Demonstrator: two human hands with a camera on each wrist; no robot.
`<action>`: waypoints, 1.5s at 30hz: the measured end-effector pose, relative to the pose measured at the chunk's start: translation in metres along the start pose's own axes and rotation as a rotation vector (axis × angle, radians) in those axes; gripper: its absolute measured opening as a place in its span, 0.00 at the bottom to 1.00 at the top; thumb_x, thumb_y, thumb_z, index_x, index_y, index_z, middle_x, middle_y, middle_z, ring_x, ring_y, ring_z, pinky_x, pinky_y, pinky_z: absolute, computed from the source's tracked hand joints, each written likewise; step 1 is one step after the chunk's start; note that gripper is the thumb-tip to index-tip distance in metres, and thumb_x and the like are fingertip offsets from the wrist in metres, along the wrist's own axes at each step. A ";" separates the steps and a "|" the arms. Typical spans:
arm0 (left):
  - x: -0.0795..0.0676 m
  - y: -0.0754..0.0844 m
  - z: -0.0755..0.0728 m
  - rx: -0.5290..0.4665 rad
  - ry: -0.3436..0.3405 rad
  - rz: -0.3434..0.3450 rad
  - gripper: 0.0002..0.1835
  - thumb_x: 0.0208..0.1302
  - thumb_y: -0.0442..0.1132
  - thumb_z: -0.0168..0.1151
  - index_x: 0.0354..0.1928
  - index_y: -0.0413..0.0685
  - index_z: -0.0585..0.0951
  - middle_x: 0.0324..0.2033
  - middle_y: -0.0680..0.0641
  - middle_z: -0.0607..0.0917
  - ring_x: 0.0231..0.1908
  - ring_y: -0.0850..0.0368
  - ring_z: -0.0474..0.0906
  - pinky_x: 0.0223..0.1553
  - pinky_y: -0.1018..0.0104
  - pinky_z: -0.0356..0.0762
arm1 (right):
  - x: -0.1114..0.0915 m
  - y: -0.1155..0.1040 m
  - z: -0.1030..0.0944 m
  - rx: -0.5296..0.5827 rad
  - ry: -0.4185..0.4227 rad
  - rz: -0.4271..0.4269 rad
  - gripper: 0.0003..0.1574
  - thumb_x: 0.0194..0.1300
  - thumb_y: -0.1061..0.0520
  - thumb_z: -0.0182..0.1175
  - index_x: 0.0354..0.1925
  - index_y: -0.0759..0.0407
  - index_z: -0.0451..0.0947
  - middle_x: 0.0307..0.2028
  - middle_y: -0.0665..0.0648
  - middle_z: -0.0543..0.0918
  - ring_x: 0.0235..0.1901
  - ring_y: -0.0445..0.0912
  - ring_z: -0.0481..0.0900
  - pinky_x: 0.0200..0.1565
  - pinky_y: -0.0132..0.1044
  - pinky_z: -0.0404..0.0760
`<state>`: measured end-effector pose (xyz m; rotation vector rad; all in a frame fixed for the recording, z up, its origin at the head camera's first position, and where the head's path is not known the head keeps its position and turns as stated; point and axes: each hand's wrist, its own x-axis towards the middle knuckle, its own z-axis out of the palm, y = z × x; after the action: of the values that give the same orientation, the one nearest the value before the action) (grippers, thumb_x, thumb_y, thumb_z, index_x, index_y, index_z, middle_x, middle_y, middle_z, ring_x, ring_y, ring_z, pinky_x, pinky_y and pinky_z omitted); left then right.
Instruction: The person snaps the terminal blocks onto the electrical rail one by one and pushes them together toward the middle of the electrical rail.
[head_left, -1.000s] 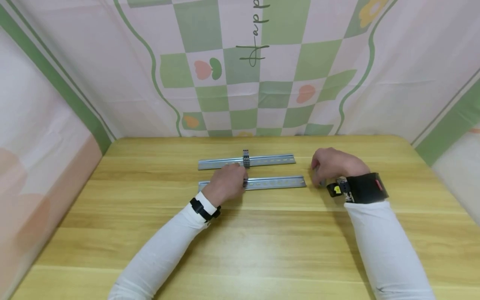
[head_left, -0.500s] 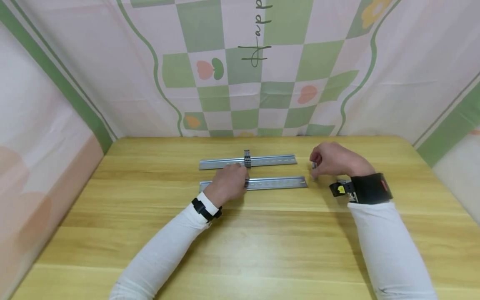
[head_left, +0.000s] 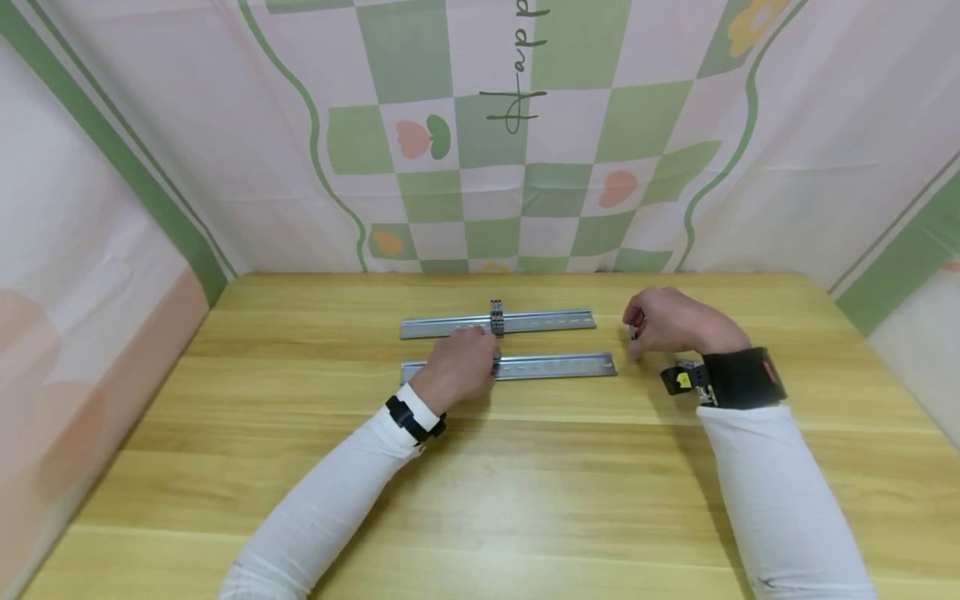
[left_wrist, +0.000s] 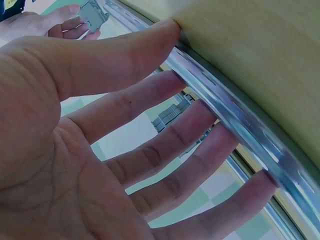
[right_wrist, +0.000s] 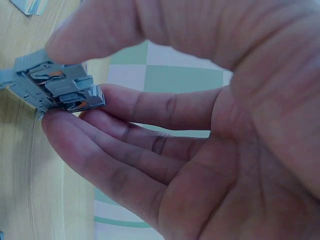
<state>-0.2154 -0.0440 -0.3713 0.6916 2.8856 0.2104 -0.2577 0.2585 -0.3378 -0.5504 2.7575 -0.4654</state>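
Two slotted metal DIN rails lie roughly parallel on the table. My left hand (head_left: 459,365) holds the nearer DIN rail (head_left: 558,367), thumb along one edge and fingertips along the other, as the left wrist view shows. Just beyond it is the farther DIN rail (head_left: 547,320), with a small stack of grey terminal blocks (head_left: 497,318) across its middle. Past the rails' right ends, my right hand (head_left: 675,321) pinches a single grey terminal block (right_wrist: 60,85) between thumb and fingers. Orange bits show inside that block's housing. The left hand covers part of the near rail.
The wooden table (head_left: 525,500) runs back to a printed cloth (head_left: 487,192) hanging behind it. More cloth hangs at both sides. A black wrist strap (head_left: 742,377) with a small camera sits on the right forearm.
My right hand has lifted slightly and turned the terminal block in its fingers, then stayed almost still. My left hand keeps its place on the near rail.
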 end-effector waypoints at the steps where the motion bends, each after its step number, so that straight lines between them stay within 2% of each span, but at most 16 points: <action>1: 0.000 0.000 0.000 0.000 0.000 -0.001 0.04 0.64 0.33 0.67 0.32 0.49 0.85 0.40 0.45 0.83 0.34 0.52 0.77 0.25 0.64 0.77 | 0.000 0.000 0.000 0.001 -0.001 0.001 0.27 0.50 0.59 0.73 0.46 0.73 0.79 0.38 0.61 0.83 0.38 0.50 0.80 0.43 0.50 0.80; 11: 0.000 0.001 0.001 0.008 0.003 0.003 0.05 0.64 0.33 0.67 0.30 0.49 0.84 0.41 0.44 0.83 0.35 0.52 0.77 0.27 0.63 0.78 | 0.000 0.001 0.000 -0.002 -0.010 0.011 0.28 0.50 0.59 0.73 0.48 0.73 0.79 0.39 0.62 0.83 0.38 0.51 0.79 0.43 0.49 0.80; 22: -0.001 0.002 0.002 0.014 0.005 -0.005 0.03 0.65 0.33 0.65 0.35 0.48 0.86 0.45 0.42 0.84 0.39 0.49 0.79 0.31 0.59 0.81 | 0.001 0.002 0.001 -0.035 -0.012 0.003 0.27 0.49 0.61 0.72 0.46 0.73 0.79 0.36 0.58 0.82 0.35 0.50 0.77 0.42 0.49 0.79; 33: -0.001 0.002 0.002 0.004 0.002 -0.018 0.03 0.65 0.33 0.65 0.37 0.48 0.86 0.48 0.41 0.83 0.41 0.48 0.78 0.32 0.57 0.81 | 0.002 0.001 0.002 -0.001 -0.023 0.033 0.31 0.47 0.63 0.75 0.49 0.74 0.77 0.38 0.61 0.82 0.38 0.51 0.78 0.43 0.49 0.79; 45: 0.000 0.002 0.003 0.006 0.008 -0.015 0.03 0.64 0.32 0.65 0.35 0.48 0.85 0.47 0.42 0.83 0.39 0.48 0.77 0.30 0.57 0.80 | 0.003 0.001 0.003 0.003 0.035 0.004 0.30 0.47 0.62 0.74 0.48 0.73 0.77 0.37 0.59 0.82 0.37 0.51 0.79 0.43 0.50 0.80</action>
<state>-0.2139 -0.0423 -0.3740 0.6718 2.8989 0.2033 -0.2596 0.2573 -0.3414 -0.5415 2.7903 -0.4826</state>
